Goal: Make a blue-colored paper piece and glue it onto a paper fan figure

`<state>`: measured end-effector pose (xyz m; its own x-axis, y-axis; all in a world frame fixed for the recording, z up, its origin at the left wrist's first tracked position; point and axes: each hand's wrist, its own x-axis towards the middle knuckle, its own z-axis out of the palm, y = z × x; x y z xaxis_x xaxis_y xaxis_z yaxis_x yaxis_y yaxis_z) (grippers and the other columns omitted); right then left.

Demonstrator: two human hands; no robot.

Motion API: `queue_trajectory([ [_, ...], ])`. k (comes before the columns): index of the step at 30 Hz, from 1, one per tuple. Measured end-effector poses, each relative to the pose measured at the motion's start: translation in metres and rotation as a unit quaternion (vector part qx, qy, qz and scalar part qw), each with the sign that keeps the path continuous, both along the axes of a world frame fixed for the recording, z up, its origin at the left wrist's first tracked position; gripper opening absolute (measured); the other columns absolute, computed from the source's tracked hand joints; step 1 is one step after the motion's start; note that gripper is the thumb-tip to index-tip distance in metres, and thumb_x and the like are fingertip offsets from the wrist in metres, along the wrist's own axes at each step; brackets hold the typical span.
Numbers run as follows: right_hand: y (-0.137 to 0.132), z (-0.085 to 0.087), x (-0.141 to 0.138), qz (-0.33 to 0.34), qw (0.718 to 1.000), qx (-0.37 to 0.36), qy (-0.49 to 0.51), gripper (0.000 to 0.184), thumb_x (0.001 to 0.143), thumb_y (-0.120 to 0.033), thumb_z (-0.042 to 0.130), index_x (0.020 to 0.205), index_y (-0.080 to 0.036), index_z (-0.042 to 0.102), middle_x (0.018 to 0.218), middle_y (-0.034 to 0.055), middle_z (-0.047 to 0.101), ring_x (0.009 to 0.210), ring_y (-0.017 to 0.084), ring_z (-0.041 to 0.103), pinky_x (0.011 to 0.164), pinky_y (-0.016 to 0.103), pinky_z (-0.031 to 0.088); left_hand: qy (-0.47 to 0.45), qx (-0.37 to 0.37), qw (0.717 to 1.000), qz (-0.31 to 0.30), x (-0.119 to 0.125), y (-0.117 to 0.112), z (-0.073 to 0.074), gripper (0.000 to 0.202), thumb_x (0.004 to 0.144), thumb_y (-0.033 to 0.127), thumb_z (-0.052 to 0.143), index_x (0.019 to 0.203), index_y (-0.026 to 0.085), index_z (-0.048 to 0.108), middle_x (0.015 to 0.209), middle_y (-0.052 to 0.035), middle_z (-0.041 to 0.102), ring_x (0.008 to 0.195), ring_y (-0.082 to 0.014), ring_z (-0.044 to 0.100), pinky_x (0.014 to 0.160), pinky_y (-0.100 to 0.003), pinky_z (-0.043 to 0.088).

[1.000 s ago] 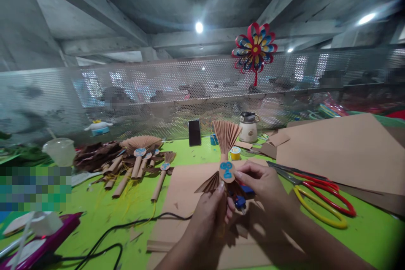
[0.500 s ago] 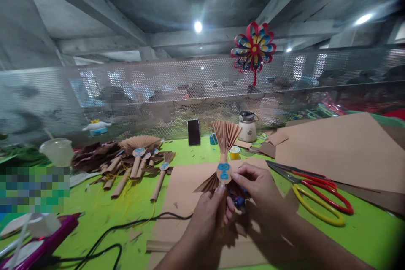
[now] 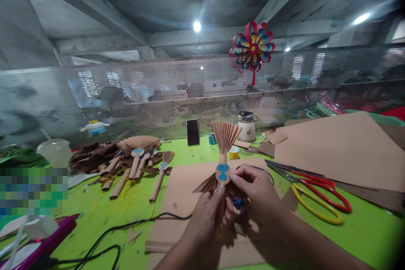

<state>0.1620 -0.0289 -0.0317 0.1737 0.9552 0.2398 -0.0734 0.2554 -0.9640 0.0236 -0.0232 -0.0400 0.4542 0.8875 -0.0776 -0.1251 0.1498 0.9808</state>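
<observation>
A brown paper figure [image 3: 224,158] stands upright in front of me, with a pleated fan on top and pleated wings at its sides. On its middle sits an oval face disc [image 3: 222,174] drawn in blue. My left hand [image 3: 209,211] grips the figure's lower stem, thumb at the disc's bottom edge. My right hand [image 3: 257,187] pinches the right edge of the disc between thumb and fingers. Below the right palm a dark blue object [image 3: 238,202] shows in part; its kind is hidden. A brown paper sheet [image 3: 183,190] lies beneath my hands.
Several finished paper figures [image 3: 136,164] lie on the left. Scissors with yellow handles [image 3: 318,209] and red-handled scissors [image 3: 329,194] lie at right, near large brown sheets [image 3: 341,147]. A phone [image 3: 193,132], bottle [image 3: 247,126] and yellow spool [image 3: 234,152] stand behind. A black cable [image 3: 133,222] crosses the green table.
Both hands keep hold of the paper figure in nearly the same pose. The view has shifted slightly, and a bit more of the dark blue object shows under the right hand.
</observation>
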Motion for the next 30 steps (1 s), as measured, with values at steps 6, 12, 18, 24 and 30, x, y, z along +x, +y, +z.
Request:
queue_trajectory([
  [6,0.001,-0.004,0.0,-0.014,1.0,0.014,-0.017,0.03,0.075,-0.043,0.071,0.068,-0.016,0.059,0.052,-0.0021,0.057,0.048,0.011,0.048,0.047,0.024,0.037,0.011,0.015,1.0,-0.005,0.0,0.0,0.003,0.059,0.076,0.066,0.056,0.055,0.011,0.06,0.046,-0.0025,0.05,0.044,-0.0085,0.041,0.049,-0.023,0.026],
  [12,0.0,-0.003,-0.003,-0.022,1.0,0.013,-0.011,0.031,0.074,-0.045,0.071,0.066,-0.017,0.059,0.051,-0.0022,0.056,0.046,0.011,0.048,0.046,0.024,0.037,0.023,0.012,1.0,0.014,0.0,0.001,-0.001,0.061,0.075,0.069,0.055,0.055,0.011,0.06,0.044,-0.0015,0.049,0.042,-0.0083,0.04,0.048,-0.022,0.025],
  [18,-0.002,-0.001,-0.003,-0.022,1.0,0.009,-0.005,0.032,0.074,-0.045,0.071,0.066,-0.017,0.059,0.05,-0.0024,0.057,0.045,0.011,0.049,0.045,0.024,0.038,0.028,0.02,0.999,0.002,-0.001,0.002,0.004,0.062,0.072,0.071,0.056,0.056,0.011,0.061,0.044,-0.0018,0.049,0.041,-0.0088,0.041,0.047,-0.023,0.025],
  [24,0.0,-0.002,-0.001,0.007,1.0,-0.003,0.003,0.03,0.075,-0.043,0.07,0.067,-0.018,0.057,0.048,-0.0026,0.057,0.042,0.011,0.048,0.043,0.023,0.036,0.025,0.041,0.999,-0.001,-0.002,0.001,-0.003,0.061,0.079,0.067,0.051,0.056,0.011,0.06,0.045,-0.0021,0.05,0.043,-0.0085,0.041,0.048,-0.023,0.026],
  [30,0.0,-0.003,0.0,-0.002,1.0,-0.001,-0.005,0.03,0.074,-0.042,0.071,0.065,-0.017,0.057,0.049,-0.0024,0.055,0.045,0.01,0.046,0.044,0.023,0.035,0.028,0.026,0.999,-0.002,-0.001,0.003,-0.004,0.062,0.078,0.068,0.05,0.056,0.012,0.061,0.045,-0.0023,0.05,0.042,-0.0087,0.042,0.048,-0.023,0.027],
])
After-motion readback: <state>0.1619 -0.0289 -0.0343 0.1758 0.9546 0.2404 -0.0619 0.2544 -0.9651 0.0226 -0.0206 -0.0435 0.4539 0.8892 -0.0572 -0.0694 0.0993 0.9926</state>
